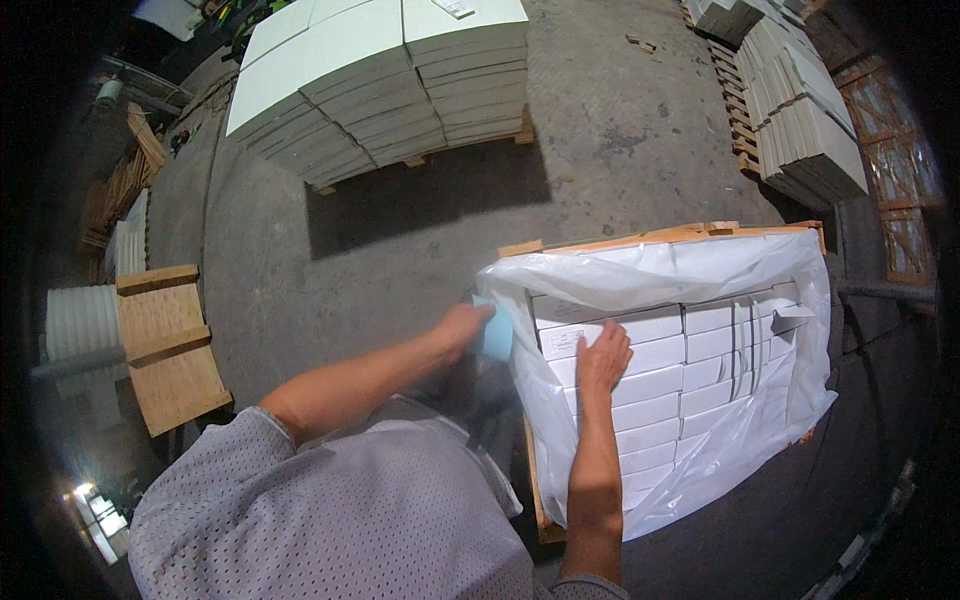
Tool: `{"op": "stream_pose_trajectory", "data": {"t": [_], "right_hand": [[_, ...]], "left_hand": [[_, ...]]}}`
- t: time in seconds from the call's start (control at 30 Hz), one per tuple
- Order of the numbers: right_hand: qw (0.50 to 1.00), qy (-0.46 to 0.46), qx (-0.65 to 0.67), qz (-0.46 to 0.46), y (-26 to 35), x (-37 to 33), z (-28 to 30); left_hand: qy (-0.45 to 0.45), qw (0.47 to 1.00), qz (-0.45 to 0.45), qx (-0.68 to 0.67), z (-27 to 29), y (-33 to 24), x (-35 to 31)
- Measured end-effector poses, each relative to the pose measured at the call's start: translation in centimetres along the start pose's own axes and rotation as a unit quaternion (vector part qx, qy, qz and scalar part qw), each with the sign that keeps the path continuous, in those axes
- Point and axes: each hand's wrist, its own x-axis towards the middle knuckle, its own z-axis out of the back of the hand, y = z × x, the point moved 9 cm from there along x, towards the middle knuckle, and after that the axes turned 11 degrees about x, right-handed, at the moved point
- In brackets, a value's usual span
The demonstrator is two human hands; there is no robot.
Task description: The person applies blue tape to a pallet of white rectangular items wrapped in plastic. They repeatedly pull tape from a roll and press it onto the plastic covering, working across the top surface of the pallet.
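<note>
Left hand (462, 328) curled closed, arm extended; right hand (603, 357) flat, fingers spread.

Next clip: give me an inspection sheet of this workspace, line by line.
Surface: grey concrete floor, stained, bearing the pallets.
Job's things: white boxes stacked on a wooden pallet, lined with a clear plastic sheet; light blue object.
Clutter: small wood scraps on the floor.
Hands: left hand grips the light blue object at the sheet's edge; right hand lies flat on the boxes.
Cables: nothing seen.
Surroundings: other stacks of white boxes; bare wooden pallet.
</note>
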Motion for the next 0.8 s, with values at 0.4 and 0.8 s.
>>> {"op": "stream_pose_trajectory", "data": {"t": [0.4,0.8], "right_hand": [[0.684,-0.047,0.671,-0.282,-4.3,-3.1,-4.1],[0.778,0.169,0.566,-0.214,4.7,-12.6,-1.9]], "left_hand": [[0.049,0.995,-0.038,0.074,-2.3,-1.8,-1.9],[0.114,0.983,0.016,-0.140,-6.6,-3.0,-1.3]]}}
